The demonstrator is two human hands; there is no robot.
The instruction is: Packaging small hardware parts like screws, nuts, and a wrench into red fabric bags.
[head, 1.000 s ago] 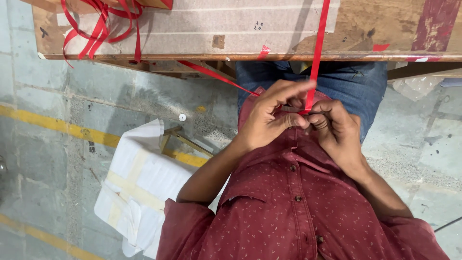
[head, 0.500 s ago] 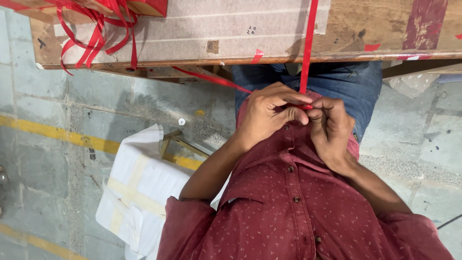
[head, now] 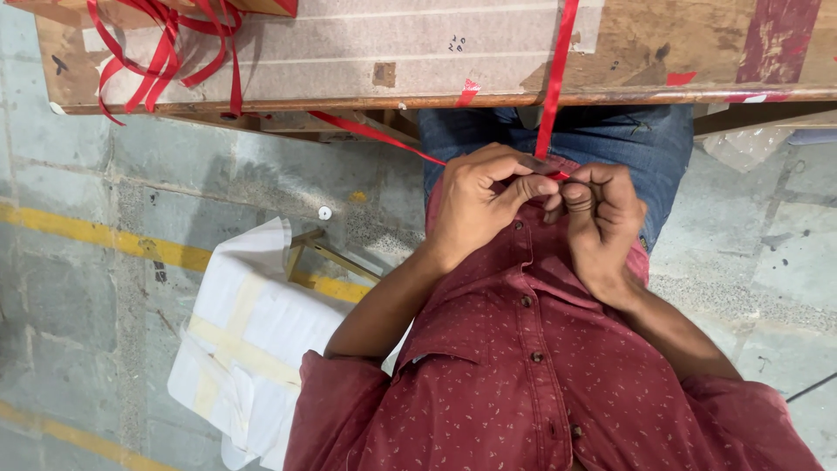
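Head camera looks down: my left hand (head: 478, 202) and right hand (head: 602, 218) both pinch the red ribbon (head: 553, 87) against my chest (fingers closer together than a moment ago), its strand now straighter up over the surface (head: 349, 61) edge.

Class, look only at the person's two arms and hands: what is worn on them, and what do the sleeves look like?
Both hands, the left hand and the right hand, are bare, without gloves; no rings or watch can be seen. The forearms are uncovered. The sleeves belong to a dark red buttoned shirt with a fine pale speckled print, and they end near the elbows.
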